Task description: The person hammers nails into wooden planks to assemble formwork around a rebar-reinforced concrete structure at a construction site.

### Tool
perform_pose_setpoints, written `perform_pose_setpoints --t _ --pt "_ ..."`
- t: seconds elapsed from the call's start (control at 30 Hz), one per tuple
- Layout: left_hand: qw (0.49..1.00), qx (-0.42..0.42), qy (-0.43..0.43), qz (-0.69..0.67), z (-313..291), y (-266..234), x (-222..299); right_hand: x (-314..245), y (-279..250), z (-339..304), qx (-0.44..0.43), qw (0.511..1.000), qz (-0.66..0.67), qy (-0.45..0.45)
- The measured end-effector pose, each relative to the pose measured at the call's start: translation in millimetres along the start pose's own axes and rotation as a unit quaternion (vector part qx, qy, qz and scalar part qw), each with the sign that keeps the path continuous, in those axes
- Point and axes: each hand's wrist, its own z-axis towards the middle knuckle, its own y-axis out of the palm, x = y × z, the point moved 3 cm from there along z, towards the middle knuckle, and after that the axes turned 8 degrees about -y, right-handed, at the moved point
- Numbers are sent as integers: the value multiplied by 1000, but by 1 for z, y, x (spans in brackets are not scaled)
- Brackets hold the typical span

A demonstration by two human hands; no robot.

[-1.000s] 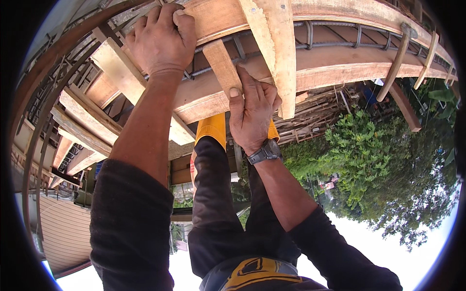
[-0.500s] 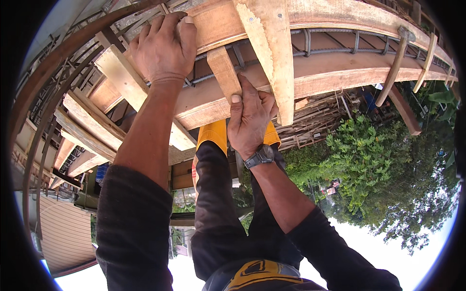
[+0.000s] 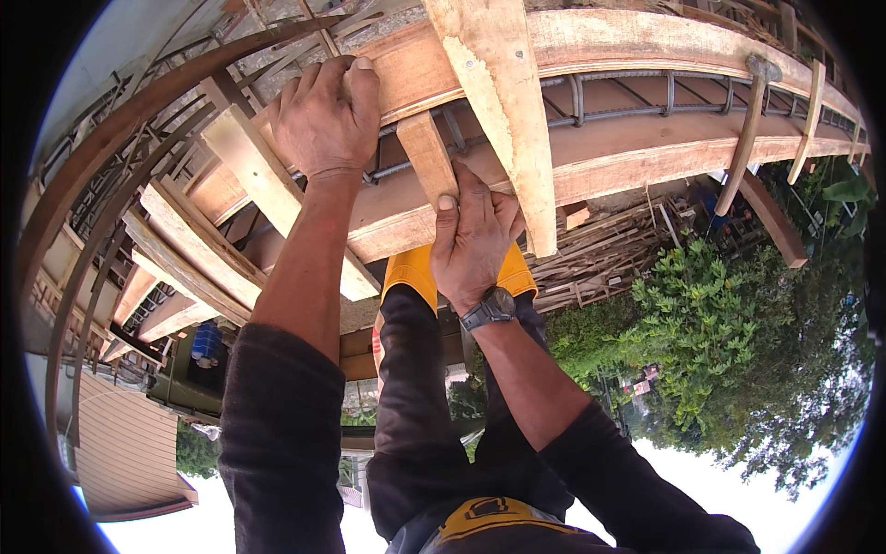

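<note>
My left hand [image 3: 328, 118] is closed over the far plank [image 3: 406, 69] of a long wooden form, its fingers curled over the edge. With thumb and fingers, my right hand [image 3: 475, 231] grips the lower end of a short wooden strip [image 3: 427, 155]. This strip lies across the gap between the far plank and the near plank [image 3: 637, 166]. Just right of it, a wide pale board [image 3: 503, 102] with nail heads crosses both planks. Steel rebar [image 3: 577, 100] with bent ties runs in the gap between the planks.
A hammer [image 3: 743, 148] hangs across the form at the right, near a thin crosspiece [image 3: 807, 120]. Another crosspiece [image 3: 263, 175] and stacked timbers [image 3: 198, 235] lie to the left. Below are scrap lumber [image 3: 609, 249] and green trees [image 3: 701, 323].
The view has shifted slightly, so the form sits a little differently in it. Both hands keep their holds on the same pieces of wood.
</note>
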Motion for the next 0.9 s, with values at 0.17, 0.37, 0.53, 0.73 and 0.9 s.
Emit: perform_pose_setpoints --t 0.17,0.37,0.53,0.73,0.9 --pt "1000 -10 5 3 -2 -4 0 0 -1 0 -12 1000 7 4" --pt "1000 -27 4 5 -2 -4 -2 -4 -4 2 -37 998 35 44" --pt "1000 -26 9 2 1 -4 4 -6 2 6 -18 998 -41 45" --pt "1000 -24 14 11 0 -3 3 -10 2 10 -25 996 -51 63" --pt "999 -22 26 4 2 -5 3 -12 5 10 -33 994 -62 88"
